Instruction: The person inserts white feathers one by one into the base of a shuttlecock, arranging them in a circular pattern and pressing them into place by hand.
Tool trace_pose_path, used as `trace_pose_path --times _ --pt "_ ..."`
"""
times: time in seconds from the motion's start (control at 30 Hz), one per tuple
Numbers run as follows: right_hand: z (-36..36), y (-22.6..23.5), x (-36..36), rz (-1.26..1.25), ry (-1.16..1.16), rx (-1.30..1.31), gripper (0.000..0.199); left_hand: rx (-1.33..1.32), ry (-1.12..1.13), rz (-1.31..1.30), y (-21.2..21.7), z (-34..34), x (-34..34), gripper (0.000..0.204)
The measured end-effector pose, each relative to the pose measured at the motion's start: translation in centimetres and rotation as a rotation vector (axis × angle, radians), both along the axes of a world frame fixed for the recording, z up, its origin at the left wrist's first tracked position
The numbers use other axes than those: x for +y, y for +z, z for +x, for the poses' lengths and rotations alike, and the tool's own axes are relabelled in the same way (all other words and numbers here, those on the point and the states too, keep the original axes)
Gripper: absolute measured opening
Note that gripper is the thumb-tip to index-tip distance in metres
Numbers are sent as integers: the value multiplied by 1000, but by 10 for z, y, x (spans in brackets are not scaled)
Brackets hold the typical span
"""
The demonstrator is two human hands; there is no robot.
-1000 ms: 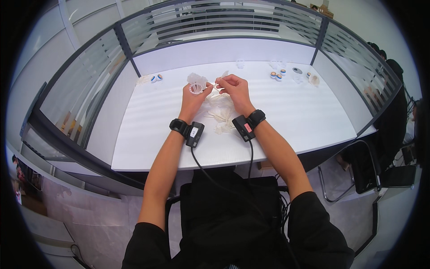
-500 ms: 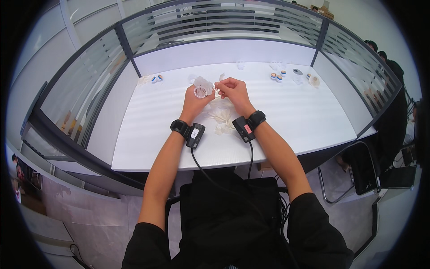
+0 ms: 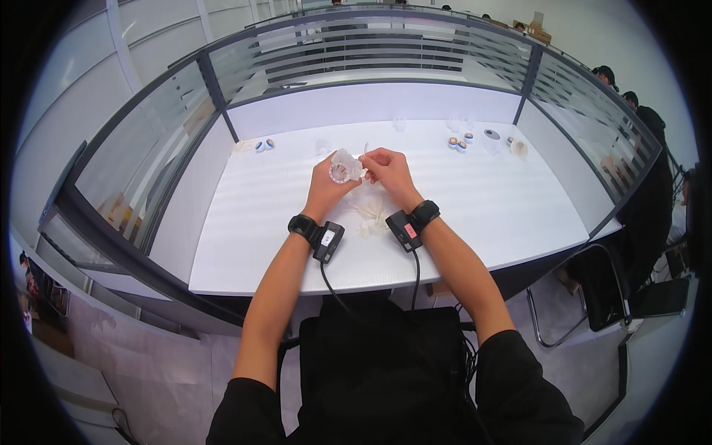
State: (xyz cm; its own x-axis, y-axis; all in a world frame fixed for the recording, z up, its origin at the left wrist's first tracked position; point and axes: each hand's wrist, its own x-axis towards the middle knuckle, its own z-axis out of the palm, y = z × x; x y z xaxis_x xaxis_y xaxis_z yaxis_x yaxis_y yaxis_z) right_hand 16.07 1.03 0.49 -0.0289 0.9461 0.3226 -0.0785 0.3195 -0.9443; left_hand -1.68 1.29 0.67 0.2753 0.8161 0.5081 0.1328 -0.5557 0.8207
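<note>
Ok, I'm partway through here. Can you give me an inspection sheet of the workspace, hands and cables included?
Surface: white table, level-looking, with low walls on the far side and both ends.
Things in hand: clear round plastic piece; thin pale strip.
Clutter: pale scraps in front of the hands; blue-and-white caps, two far left and three far right; grey oval piece far right.
Left hand: grips the plastic piece.
Right hand: seems to pinch the strip.
Cables: a black cable hangs from each wrist box, past the table's near edge.
Surroundings: chair and people at right.
</note>
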Motion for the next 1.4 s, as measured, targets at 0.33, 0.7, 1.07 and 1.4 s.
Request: trace_pose_path --times 0.33,0.7,1.07,1.4 --pt "0 -6 5 -8 -30 3 22 20 20 28 -1 0 1 34" --pt "-4 -7 5 -27 -40 22 19 96 12 131 2 -1 1 31" --pt "-5 -10 5 -43 -67 19 18 177 50 190 4 -1 -2 41" --pt "-5 -8 2 -72 -38 24 20 206 83 199 1 -2 2 44"
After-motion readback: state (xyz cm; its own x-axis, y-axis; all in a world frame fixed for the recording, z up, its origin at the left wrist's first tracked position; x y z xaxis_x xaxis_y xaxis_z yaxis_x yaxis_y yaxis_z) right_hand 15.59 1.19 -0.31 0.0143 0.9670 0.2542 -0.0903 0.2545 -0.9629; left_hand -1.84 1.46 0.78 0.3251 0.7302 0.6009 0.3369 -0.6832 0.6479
